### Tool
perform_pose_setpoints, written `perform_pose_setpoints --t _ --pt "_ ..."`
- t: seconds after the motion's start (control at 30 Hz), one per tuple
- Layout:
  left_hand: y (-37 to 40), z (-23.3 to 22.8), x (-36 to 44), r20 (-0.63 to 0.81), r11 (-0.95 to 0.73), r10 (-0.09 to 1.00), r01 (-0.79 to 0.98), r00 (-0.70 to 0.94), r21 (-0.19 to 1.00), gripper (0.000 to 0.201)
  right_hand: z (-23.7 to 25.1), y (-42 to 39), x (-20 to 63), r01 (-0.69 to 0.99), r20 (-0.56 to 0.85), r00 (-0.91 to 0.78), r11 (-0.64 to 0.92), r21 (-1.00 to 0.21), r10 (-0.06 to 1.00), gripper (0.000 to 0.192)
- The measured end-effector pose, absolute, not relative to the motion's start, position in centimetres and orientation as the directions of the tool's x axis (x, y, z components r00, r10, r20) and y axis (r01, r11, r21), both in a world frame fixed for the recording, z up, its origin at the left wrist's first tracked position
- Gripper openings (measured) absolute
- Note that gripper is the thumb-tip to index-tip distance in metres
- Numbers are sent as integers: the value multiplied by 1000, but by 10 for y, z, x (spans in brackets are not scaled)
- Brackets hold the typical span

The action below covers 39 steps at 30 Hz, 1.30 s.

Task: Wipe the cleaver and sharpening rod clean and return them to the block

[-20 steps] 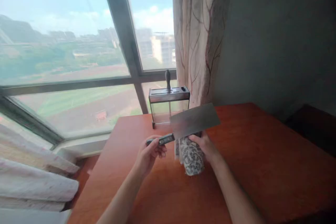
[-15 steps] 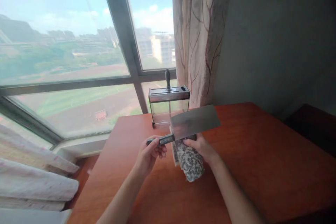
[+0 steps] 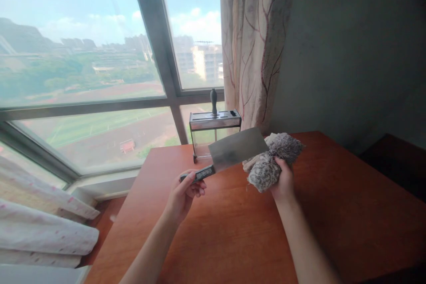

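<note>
A cleaver (image 3: 238, 148) with a broad grey blade and a dark handle is held above the table, its blade pointing up to the right. My left hand (image 3: 183, 193) is closed around the handle. In my right hand (image 3: 282, 182) is a bunched, fluffy grey-and-white cloth (image 3: 266, 171), gripped at its middle so that it bulges out on both sides. The cloth lies by the blade's far end; whether the two touch, I cannot tell. Part of my right hand's fingers is hidden behind the cloth.
Behind the blade, a clear-sided knife holder (image 3: 214, 120) with a metal top and an upright dark handle stands at the reddish-brown table's (image 3: 213, 239) back edge. A window (image 3: 83, 75) fills the left side. A patterned curtain (image 3: 256, 44) hangs behind the table.
My right hand has moved right with the cloth, from beneath the blade near the handle to the blade's far end. The cleaver has shifted slightly left.
</note>
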<state>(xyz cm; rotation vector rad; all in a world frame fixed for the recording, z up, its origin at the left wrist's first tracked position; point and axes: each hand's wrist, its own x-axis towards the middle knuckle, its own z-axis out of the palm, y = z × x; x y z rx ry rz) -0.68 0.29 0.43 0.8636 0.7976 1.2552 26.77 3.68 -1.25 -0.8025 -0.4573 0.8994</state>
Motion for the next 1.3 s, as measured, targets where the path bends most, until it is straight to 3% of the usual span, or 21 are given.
perform_pose_setpoints --t 0.1,0.2,0.33,0.4,0.47,0.53,0.6,0.73,0.83,0.9,1.0,1.17,1.3 --pt "3 5 -6 -9 65 992 -435 129 898 26 -16 39 264 -214 154 762 470 -856 629 47" --pt "2 5 -5 16 39 991 -414 129 909 25 -18 37 259 224 436 732 419 -880 523 50" --pt "0 4 -3 25 27 991 -392 128 920 23 -16 32 250 734 767 477 287 -616 429 48" --pt "0 3 0 20 30 992 -390 125 920 23 -13 29 243 830 827 375 245 -500 418 43" --pt "0 4 2 18 34 992 -390 128 920 23 -12 26 237 850 836 341 240 -470 429 43" --pt "0 5 3 19 32 992 -391 126 920 24 -14 26 233 807 809 379 268 -526 449 48" --pt "0 7 1 18 26 994 -393 108 919 24 -18 28 234 687 729 499 300 -662 469 54" --pt "2 12 -8 -2 31 997 -386 77 922 25 -23 39 250 204 383 736 357 -912 559 52" --pt "4 14 -17 -25 51 997 -366 76 929 28 -22 44 269 -265 105 658 359 -895 746 48" --pt "6 15 -23 -31 58 996 -349 84 935 29 -21 44 280 -462 9 542 308 -832 840 43" --pt "7 16 -30 -29 62 994 -339 103 939 27 -22 42 290 -560 -17 437 257 -788 900 36" --pt "7 19 -35 -11 38 997 -363 76 931 25 -26 39 297 -582 -1 481 318 -749 877 32" --pt "4 17 -34 17 13 996 -342 83 940 24 -22 37 294 -638 -28 424 276 -719 905 33"
